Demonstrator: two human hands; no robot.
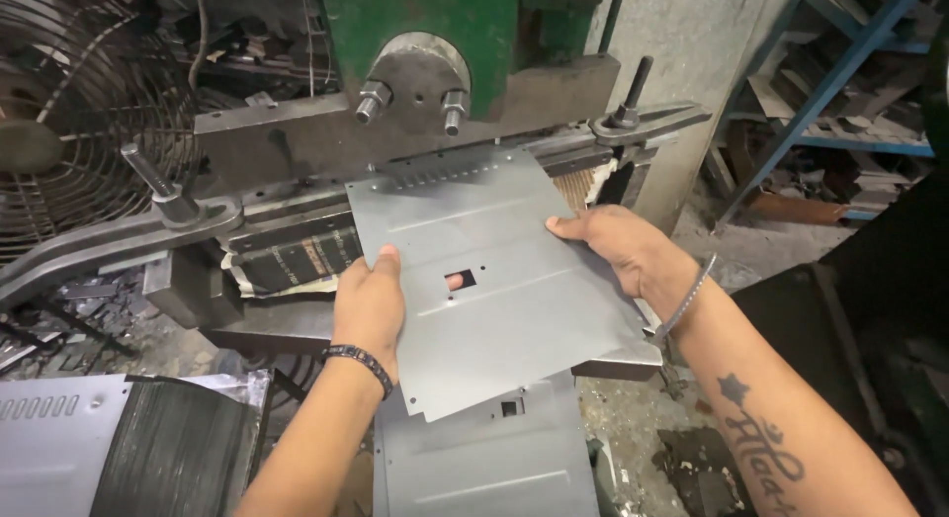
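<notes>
Both hands [371, 304] [618, 250] hold flat, grey, punched sheet metal [504, 309].

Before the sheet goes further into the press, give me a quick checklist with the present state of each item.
1. Left hand grips the metal sheet edge: ok.
2. Right hand grips the opposite edge: ok.
3. Slotted edge of the sheet points at the press: ok.
4. Fingers clear of the die: ok, both hands sit outside it.
5. Sheet seated against a stop: cannot tell.
6. Next sheet waiting below: ok.

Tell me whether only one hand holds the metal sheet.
No: the left hand and the right hand both grip the metal sheet.
</notes>
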